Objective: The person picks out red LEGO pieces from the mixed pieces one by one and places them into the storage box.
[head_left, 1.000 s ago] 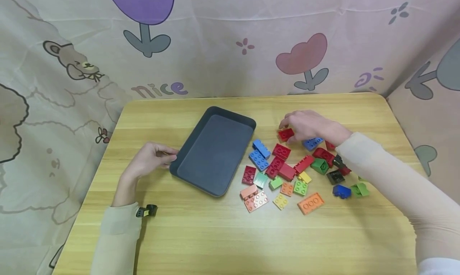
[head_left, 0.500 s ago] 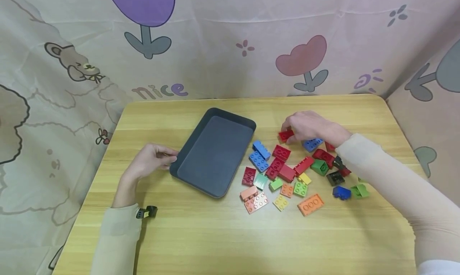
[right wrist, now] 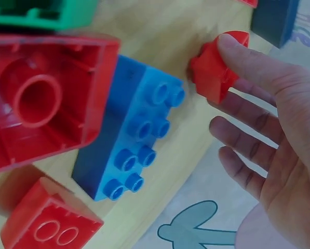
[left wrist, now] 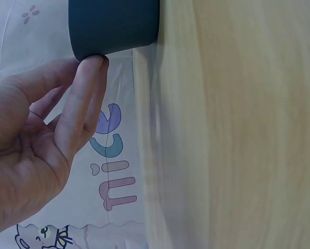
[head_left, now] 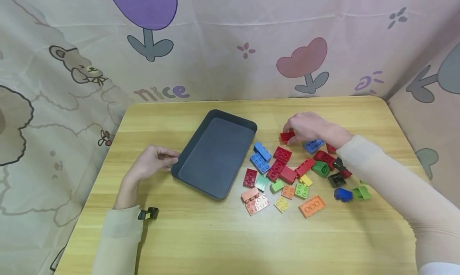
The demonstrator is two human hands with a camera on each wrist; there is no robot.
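A dark grey rectangular tray [head_left: 215, 155] lies on the table left of the bricks. My left hand [head_left: 149, 163] is at its left side; in the left wrist view the fingertips touch the outer wall of the tray [left wrist: 113, 28] without reaching over the rim. My right hand [head_left: 310, 128] is at the far side of the brick group. Between thumb and forefinger it pinches a small red toy brick [right wrist: 211, 72], while the other fingers extend loosely beside it. A blue eight-stud brick [right wrist: 129, 129] stands near the right hand, partly under it in the head view.
Loose bricks spread right of the tray: red [head_left: 282, 154], blue [head_left: 260, 163], green [head_left: 320, 169], orange [head_left: 312, 206], yellow [head_left: 282, 204], pink [head_left: 257, 204] and black [head_left: 336, 180]. A patterned cloth [head_left: 223, 43] hangs behind the wooden table [head_left: 230, 243].
The right hand's fingers have drawn slightly closer around the red brick, which stays almost in place. The left hand and tray keep their positions; the head view shifts a little.
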